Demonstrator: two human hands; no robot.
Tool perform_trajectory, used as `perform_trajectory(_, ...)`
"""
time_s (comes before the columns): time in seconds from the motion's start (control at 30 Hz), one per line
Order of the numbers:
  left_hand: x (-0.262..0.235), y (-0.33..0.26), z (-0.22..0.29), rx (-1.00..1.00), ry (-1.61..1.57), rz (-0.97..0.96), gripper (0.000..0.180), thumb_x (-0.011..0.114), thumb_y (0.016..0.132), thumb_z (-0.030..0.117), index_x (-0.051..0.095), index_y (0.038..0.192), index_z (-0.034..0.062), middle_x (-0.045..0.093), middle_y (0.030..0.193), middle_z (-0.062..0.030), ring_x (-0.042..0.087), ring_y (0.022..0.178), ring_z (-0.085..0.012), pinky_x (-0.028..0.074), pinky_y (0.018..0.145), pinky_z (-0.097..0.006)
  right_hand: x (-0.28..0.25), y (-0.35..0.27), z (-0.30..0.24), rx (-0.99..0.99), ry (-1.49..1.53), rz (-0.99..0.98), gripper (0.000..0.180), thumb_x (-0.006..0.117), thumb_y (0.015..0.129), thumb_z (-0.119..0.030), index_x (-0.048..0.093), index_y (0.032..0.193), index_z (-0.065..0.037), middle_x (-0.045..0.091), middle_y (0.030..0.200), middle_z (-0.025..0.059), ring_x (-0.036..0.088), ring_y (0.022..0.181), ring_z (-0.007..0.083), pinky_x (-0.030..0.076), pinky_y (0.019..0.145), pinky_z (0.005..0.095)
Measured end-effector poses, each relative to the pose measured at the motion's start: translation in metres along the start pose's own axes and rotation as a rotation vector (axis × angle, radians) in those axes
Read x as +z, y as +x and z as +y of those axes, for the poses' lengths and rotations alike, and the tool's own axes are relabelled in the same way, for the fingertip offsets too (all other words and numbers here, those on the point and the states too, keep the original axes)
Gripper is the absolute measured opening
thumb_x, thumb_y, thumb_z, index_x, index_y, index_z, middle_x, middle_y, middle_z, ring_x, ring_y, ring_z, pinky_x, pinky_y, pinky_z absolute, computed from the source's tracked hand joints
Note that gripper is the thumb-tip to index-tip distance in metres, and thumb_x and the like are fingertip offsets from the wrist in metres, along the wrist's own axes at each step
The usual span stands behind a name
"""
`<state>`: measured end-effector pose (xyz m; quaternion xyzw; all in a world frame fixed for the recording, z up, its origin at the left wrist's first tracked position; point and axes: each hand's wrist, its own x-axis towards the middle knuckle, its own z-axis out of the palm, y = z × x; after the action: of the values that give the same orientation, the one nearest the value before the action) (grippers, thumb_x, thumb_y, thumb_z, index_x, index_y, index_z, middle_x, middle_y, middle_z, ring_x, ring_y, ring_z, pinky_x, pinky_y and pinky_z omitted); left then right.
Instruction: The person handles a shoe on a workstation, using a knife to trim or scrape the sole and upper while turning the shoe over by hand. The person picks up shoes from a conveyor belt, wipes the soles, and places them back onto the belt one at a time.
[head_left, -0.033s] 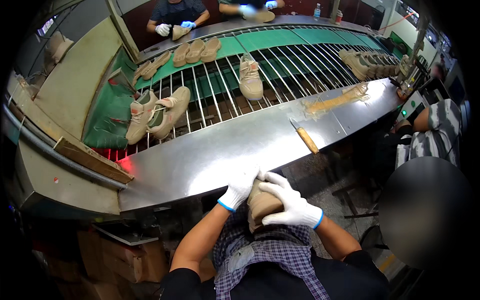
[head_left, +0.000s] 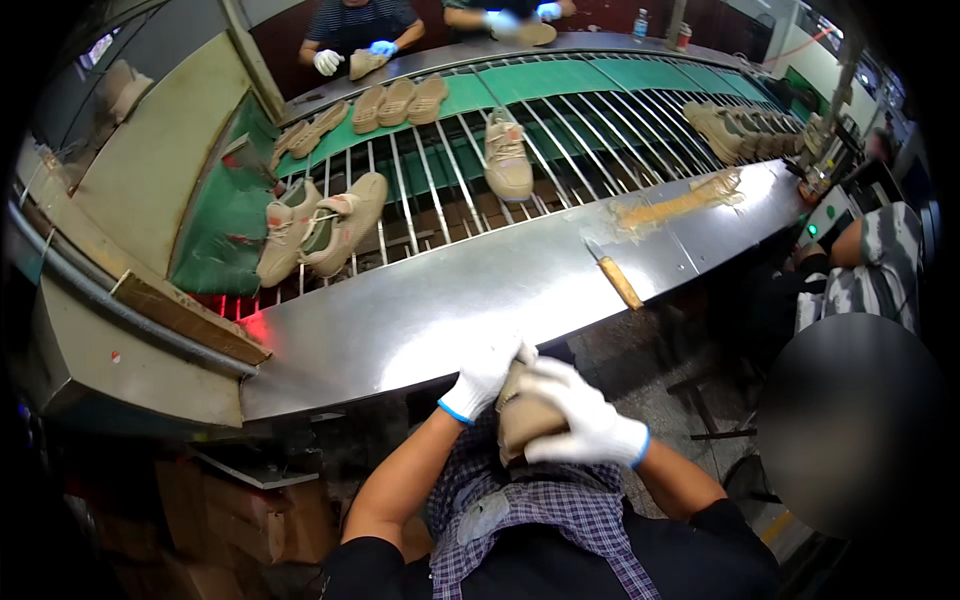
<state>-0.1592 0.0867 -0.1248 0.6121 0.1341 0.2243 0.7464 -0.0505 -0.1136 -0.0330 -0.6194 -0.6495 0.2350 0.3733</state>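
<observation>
A tan shoe point(head_left: 530, 424) is in front of my apron, its sole side turned toward my right. Around its far end my left hand point(head_left: 487, 380), in a white knit glove with a blue cuff, has its fingers closed. My right hand point(head_left: 588, 412), gloved the same way, presses over the shoe's right side, smeared a little by motion. Much of the shoe is hidden under both gloves. On the steel ledge point(head_left: 430, 310) just ahead lies a knife point(head_left: 620, 282) with a yellowish wooden handle.
Beyond the ledge runs a roller conveyor point(head_left: 420, 200). A pair of tan shoes point(head_left: 325, 235) lies at its left, a single shoe point(head_left: 508, 160) in the middle, several shoes point(head_left: 735, 130) at right. Tan soles point(head_left: 397, 102) sit on green sheeting. Two co-workers handle pieces across; another person sits right.
My right hand has shifted slightly over the shoe and is more blurred. The left hand still grips it. The whole view has moved a little.
</observation>
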Motion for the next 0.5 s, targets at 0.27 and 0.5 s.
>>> perform_trajectory(0.27, 0.029, -0.098, 0.070, 0.452, 0.910, 0.125, 0.058, 0.090, 0.083, 0.028, 0.066, 0.126, -0.0020, 0.070, 0.118, -0.0207, 0.069, 0.113, -0.0372, 0.057, 0.099, -0.046, 0.015, -0.028, 0.028, -0.050, 0.052, 0.109, 0.076, 0.099, 0.069, -0.027, 0.058, 0.129, -0.004, 0.060, 0.123, 0.0197, 0.064, 0.112, 0.0340, 0.056, 0.095, 0.0437)
perform_trajectory(0.5, 0.036, -0.131, 0.058, 0.379, 0.718, 0.144, 0.072, 0.101, 0.070, 0.029, 0.060, 0.121, -0.0005, 0.067, 0.111, -0.0179, 0.069, 0.097, -0.0313, 0.059, 0.081, -0.039, 0.015, -0.009, 0.022, -0.210, 0.080, 0.080, 0.072, 0.099, 0.067, -0.021, 0.059, 0.124, -0.005, 0.064, 0.116, 0.0152, 0.065, 0.108, 0.0327, 0.056, 0.092, 0.0430)
